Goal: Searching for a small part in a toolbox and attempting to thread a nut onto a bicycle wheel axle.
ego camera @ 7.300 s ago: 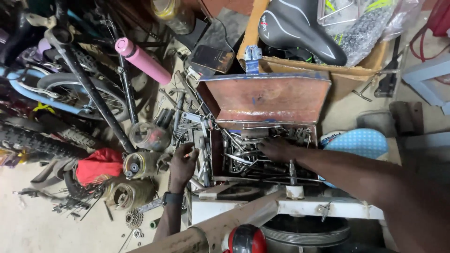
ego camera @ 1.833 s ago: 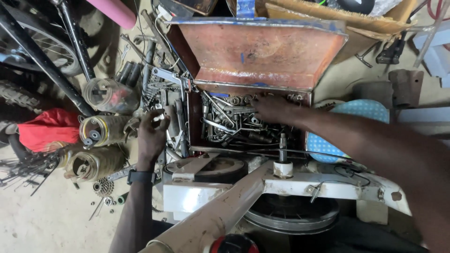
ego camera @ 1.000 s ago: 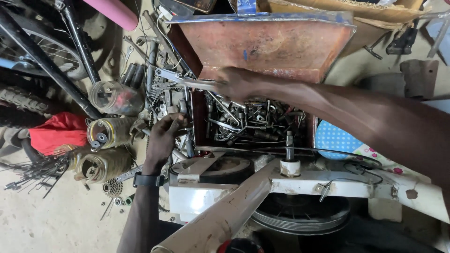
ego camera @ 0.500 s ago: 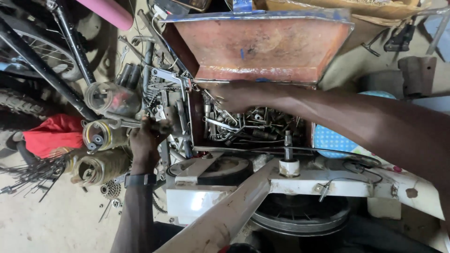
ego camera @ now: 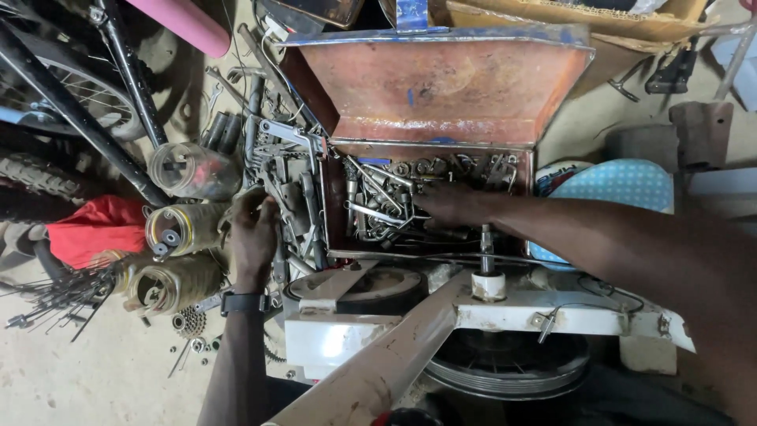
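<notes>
We catalogue one rusted metal toolbox (ego camera: pixel 441 150), its lid (ego camera: pixel 441 87) propped fully back and standing open, so the interior is exposed from above. Contents: a tangle of spanners and sockets (ego camera: pixel 378 201), lying loose and overlapping, unsorted. Our right hand (ego camera: pixel 445 207) reaches across from the right, resting palm down among these tools near the middle of the box; its fingers lie loosely curled over the pile, and we cannot tell whether they have closed on any one piece. Beside the box, on the floor to its left, lies a second heap of wrenches and metal parts (ego camera: pixel 288 181), spilled close enough to be worked from the same spot. Our left hand (ego camera: pixel 252 233), with a dark wristwatch (ego camera: pixel 243 302) on its wrist, sits at the edge of this heap, fingers bent down onto the metal, apparently steadying or feeling through it; a firm hold is not visible. Adjacent items: two brass-coloured cylindrical housings (ego camera: pixel 177 256), a clear plastic jar (ego camera: pixel 189 170) on its side, a red cloth (ego camera: pixel 83 233), a bicycle wheel (ego camera: pixel 71 95), and a white metal frame (ego camera: pixel 473 315) in the foreground, just below the box.
</notes>
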